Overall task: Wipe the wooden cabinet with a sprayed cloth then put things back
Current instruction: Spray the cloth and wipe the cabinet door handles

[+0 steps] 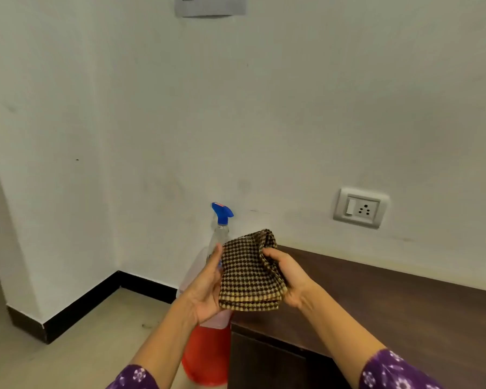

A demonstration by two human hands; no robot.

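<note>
A folded brown-and-yellow checked cloth (250, 273) is held up between both hands, above the left end of the dark wooden cabinet (390, 318). My right hand (289, 279) grips its right edge with the thumb on top. My left hand (205, 290) supports its left edge with the fingers stretched upward. Right behind my left hand is a clear spray bottle (208, 355) with a blue trigger head and red liquid in its lower part. The hand and the cloth hide the middle of the bottle, so I cannot tell what supports it.
A white wall rises behind the cabinet, with a switch and socket plate (361, 208) just above the cabinet top. Left of the cabinet lies beige floor (96, 346), bordered by black skirting (82, 304) that follows a wall corner.
</note>
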